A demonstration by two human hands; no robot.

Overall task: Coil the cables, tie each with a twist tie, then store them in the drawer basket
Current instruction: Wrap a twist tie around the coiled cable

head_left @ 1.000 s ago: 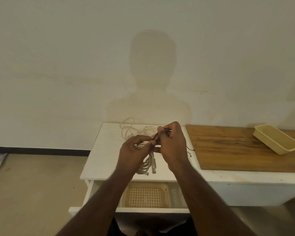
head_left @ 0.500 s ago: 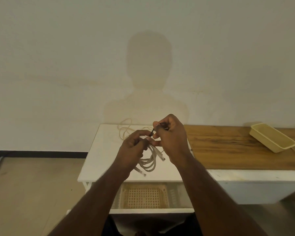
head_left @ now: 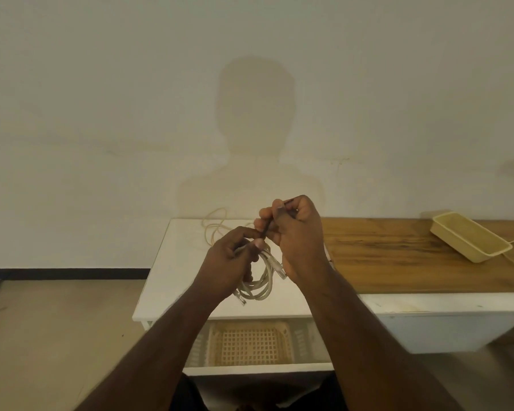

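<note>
Above a white table (head_left: 172, 280), the left hand (head_left: 224, 266) grips a coiled grey cable (head_left: 263, 287), its top hidden by fingers; the right hand (head_left: 298, 241) pinches a thin dark twist tie (head_left: 266, 229), mostly concealed.

Basket (head_left: 251, 344) lies open below; loose cable (head_left: 215, 229) clutters the far tabletop (head_left: 166, 280), apparently bare nearer.

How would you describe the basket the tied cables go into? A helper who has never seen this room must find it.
Start at the white table against the wall. Below its front edge a drawer stands pulled open, and the drawer basket sits inside. Its pale lattice of small square holes sets it apart from the solid-walled cream tray on the wooden board.
</note>
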